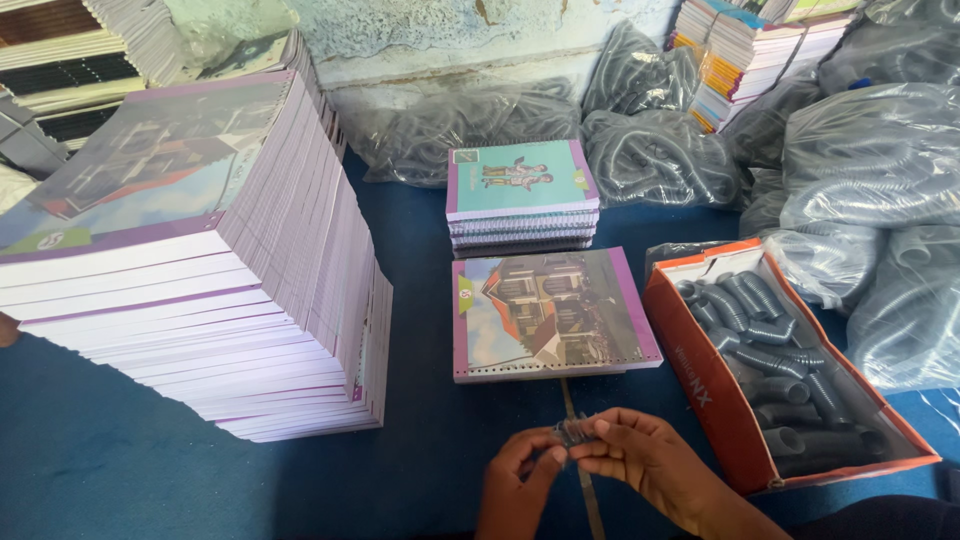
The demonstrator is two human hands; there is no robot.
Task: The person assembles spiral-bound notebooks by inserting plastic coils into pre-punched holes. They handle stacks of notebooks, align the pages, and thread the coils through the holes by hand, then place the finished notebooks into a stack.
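Grey plastic spiral coil (573, 432), small and curly, sits pinched between your two hands, low over the blue counter (100, 460). Your left hand (518, 480) has its grip clenched on one end, and your right hand (640, 455) has its grip clenched on the other. Just past them lies a purple-edged notebook with a house picture (553, 313). An orange cardboard box of grey coils (700, 390) rests near your right hand.

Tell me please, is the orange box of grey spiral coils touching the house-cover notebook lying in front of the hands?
Apart. The head view shows a strip of blue surface between the orange box and the house-cover notebook.
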